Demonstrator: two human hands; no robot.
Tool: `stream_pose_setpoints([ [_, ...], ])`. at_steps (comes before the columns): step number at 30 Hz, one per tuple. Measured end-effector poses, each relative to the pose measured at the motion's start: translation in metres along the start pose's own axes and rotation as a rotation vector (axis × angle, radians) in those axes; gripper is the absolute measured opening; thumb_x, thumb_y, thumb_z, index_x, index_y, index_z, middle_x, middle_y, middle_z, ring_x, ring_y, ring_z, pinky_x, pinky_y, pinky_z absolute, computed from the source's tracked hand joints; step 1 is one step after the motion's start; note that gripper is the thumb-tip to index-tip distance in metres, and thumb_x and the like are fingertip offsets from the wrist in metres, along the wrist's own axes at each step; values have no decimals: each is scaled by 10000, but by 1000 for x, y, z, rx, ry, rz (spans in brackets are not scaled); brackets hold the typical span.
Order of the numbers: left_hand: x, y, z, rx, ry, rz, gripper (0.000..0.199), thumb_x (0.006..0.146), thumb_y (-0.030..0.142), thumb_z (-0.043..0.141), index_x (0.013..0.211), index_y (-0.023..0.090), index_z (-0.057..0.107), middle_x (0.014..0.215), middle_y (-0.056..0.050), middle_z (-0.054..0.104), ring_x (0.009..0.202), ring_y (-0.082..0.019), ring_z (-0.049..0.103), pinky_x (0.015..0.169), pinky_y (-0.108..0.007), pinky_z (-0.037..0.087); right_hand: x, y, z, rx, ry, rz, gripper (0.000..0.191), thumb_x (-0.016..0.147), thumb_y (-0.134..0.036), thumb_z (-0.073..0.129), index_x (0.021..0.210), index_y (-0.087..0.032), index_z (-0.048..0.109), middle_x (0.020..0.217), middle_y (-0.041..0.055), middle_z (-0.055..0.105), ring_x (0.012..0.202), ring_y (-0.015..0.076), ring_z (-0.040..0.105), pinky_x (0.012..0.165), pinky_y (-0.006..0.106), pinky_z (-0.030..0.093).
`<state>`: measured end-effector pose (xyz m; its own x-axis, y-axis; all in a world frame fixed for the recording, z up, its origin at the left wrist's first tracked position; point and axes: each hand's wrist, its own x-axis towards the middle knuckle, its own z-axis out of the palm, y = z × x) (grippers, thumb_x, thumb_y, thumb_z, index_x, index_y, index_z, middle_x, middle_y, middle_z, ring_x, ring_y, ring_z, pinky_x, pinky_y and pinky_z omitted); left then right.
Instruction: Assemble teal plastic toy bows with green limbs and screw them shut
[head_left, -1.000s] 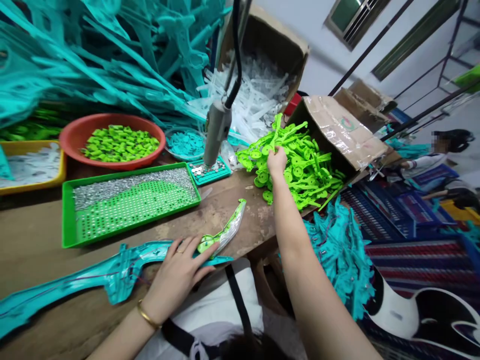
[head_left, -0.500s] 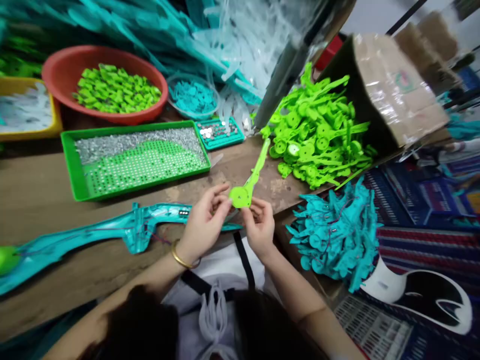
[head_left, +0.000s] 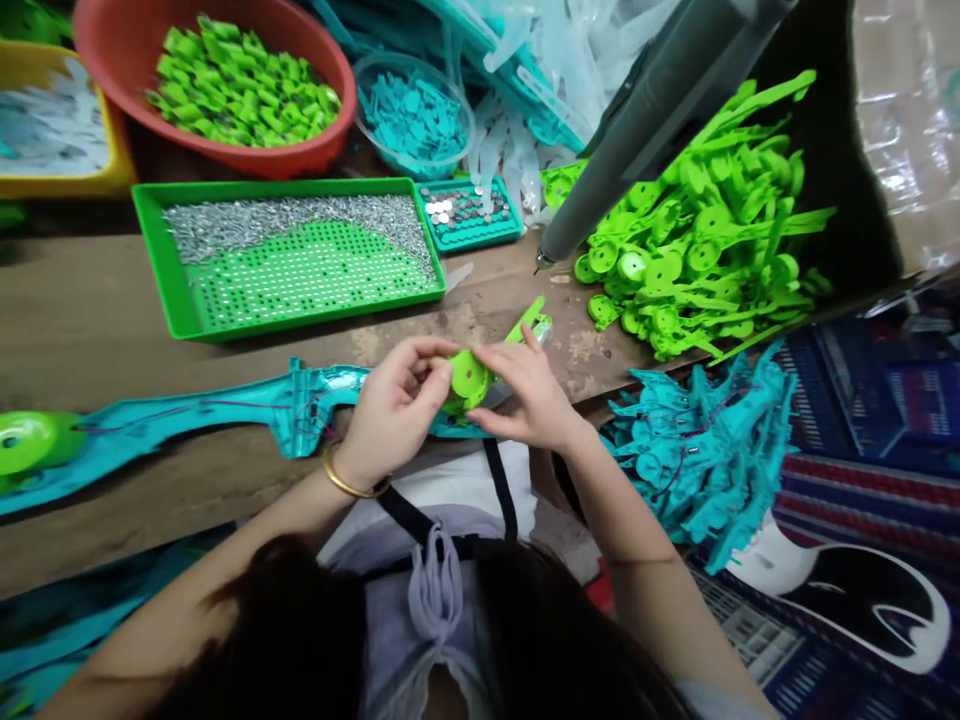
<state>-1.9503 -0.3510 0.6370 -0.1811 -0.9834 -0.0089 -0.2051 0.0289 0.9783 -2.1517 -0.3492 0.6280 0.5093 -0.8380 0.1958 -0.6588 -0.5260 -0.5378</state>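
Between my hands is a lime-green plastic part [head_left: 468, 377] with a round disc and a long arm pointing up and right. My left hand [head_left: 397, 405] grips the disc's left edge between thumb and fingers. On the other side, my right hand [head_left: 529, 395] has its fingers curled round the part near the base of the arm. Beneath and left of my hands lies a long turquoise shell [head_left: 187, 412] with thin wires inside. A green round piece [head_left: 34, 442] sits at its left end.
A green tray of screws [head_left: 300, 325] lies beyond my hands, beside a small teal tray [head_left: 476, 240]. Behind stands a red basin [head_left: 262, 155]. A grey tool [head_left: 600, 170] hangs before piled green parts [head_left: 675, 260]; turquoise parts [head_left: 697, 440] are stacked at right.
The view has shifted closer and lower over the bench. The green part has turned in my hands, and my right hand has moved up along its side with fingers over it.
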Motion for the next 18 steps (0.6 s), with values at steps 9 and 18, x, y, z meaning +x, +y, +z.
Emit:
stream_pose_setpoints([
  [9,-31,-32,-31,952,-206,500,269,950,270,503,1090,122,680,1157,-127,688,1132,-301,585,1065,-509,398,-1,-1,-12,-45,-169,31,592,852,-429,629,1358,-157,489,1269,155,614,1171,308,551,1017,499,439],
  [18,-34,-41,-29,981,-199,495,380,945,384,518,1163,109,663,1202,-147,666,1161,-301,558,1103,-503,351,9,-12,8,-93,-326,41,582,831,-430,656,1307,-116,540,1255,179,622,1142,324,550,969,511,451],
])
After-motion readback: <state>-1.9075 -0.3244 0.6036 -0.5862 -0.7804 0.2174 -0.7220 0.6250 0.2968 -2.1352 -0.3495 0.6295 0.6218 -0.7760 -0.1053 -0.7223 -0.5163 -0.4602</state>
